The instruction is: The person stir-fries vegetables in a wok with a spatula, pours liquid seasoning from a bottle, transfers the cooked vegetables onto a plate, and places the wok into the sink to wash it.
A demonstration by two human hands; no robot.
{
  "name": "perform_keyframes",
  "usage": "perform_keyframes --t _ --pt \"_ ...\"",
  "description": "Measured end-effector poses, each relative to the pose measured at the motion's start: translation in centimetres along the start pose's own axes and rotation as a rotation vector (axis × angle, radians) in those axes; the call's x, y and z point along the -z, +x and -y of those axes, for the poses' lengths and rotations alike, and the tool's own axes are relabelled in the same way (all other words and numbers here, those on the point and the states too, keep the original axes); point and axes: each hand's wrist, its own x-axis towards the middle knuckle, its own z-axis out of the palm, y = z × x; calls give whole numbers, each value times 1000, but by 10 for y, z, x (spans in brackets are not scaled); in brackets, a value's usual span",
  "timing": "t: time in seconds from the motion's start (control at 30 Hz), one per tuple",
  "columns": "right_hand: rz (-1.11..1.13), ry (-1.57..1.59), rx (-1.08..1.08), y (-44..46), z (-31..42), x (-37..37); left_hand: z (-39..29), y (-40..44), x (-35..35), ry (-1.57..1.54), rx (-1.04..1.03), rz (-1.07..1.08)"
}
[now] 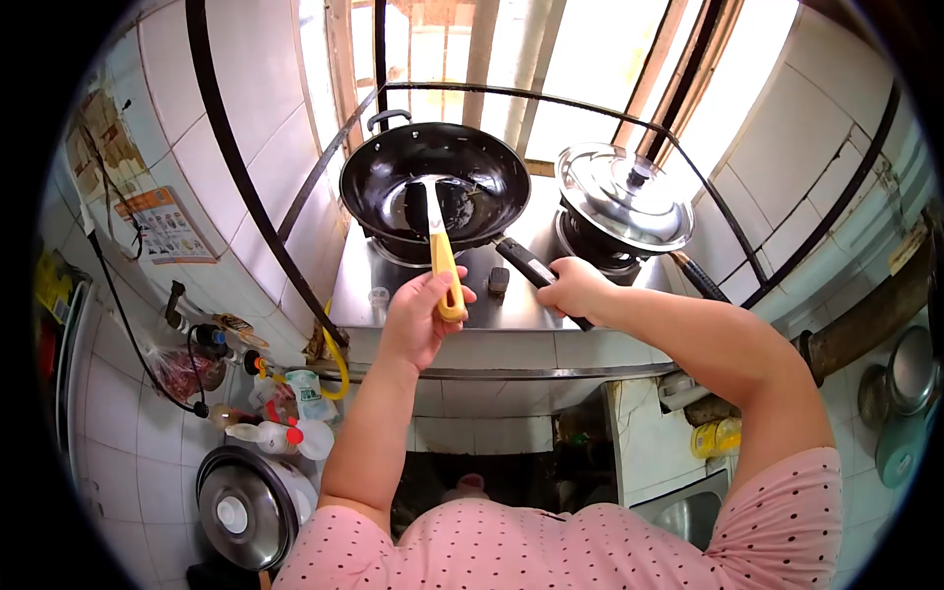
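Observation:
My left hand [415,317] is closed around the yellow handle of a spatula [444,267]. The spatula's metal end reaches down into a black wok [379,182], where a few small scraps and a wet sheen show at the bottom. With my right hand [582,291] I grip the wok's black handle [526,264]. The wok rests on the left burner of a steel gas stove [369,310], with its inside facing me. Between my two hands is a dark stove knob [499,282].
A second pan under a shiny metal lid [624,197] stands on the right burner, its handle [700,279] pointing toward me. A black metal frame [531,95] surrounds the stove. Lower left are bottles [313,440] and a lidded cooker [246,516]; a sink [688,516] is lower right.

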Motion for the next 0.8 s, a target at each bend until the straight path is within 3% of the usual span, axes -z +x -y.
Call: perform_keyframes --t 0.2,0.33,0.67,0.8 --pt "-12 47 55 -90 -45 0 31 -74 -54 220 -23 -32" --pt "-37 33 30 -179 -90 -9 80 -141 -88 229 -37 72" --pt "-131 -38 89 -400 -324 -126 203 -354 -169 113 382 207" --pt "-135 112 -80 -493 -389 -172 226 -396 -192 12 541 370"
